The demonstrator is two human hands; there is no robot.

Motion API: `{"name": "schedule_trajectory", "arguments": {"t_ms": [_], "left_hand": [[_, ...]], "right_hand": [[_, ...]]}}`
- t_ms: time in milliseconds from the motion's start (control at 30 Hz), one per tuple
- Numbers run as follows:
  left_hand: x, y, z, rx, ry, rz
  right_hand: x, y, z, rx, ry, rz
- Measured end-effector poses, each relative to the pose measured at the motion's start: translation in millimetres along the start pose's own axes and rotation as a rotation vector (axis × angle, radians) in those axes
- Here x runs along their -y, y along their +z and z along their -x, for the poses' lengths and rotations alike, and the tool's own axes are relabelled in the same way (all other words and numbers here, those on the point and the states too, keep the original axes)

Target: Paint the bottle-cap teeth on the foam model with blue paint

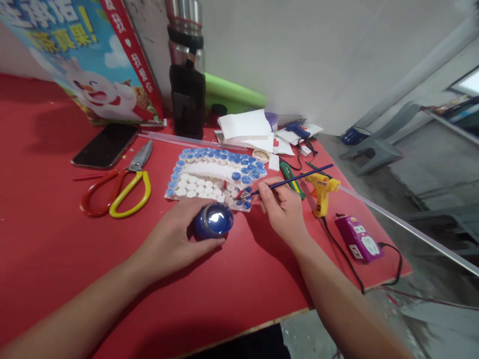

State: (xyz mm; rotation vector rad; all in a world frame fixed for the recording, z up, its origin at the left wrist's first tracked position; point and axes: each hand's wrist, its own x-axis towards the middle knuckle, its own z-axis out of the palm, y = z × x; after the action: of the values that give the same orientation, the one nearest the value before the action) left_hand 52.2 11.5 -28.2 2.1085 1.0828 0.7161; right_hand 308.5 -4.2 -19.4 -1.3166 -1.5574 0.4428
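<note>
My left hand is wrapped around a small round jar of blue paint on the red table. In my right hand I grip a thin paintbrush with a dark blue handle, its tip down at the right part of a white craft piece. Rows of small round white pieces cover the front of that craft piece. Along its back, left and right edges the round pieces are blue. Both hands are close to its front edge.
Scissors and a phone lie at left. Behind stand a bottle and a printed bag. At right are a green utility knife, a yellow glue gun with a long glue stick, and a purple power strip with cords.
</note>
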Motion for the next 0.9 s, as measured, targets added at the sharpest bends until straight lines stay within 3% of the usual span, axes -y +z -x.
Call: {"name": "schedule_trajectory", "arguments": {"t_ms": [900], "left_hand": [[0.6,0.5,-0.5,0.0,0.006,0.006]], "right_hand": [[-1.1,-3.0,-2.4,0.001,-0.048,0.05]]}}
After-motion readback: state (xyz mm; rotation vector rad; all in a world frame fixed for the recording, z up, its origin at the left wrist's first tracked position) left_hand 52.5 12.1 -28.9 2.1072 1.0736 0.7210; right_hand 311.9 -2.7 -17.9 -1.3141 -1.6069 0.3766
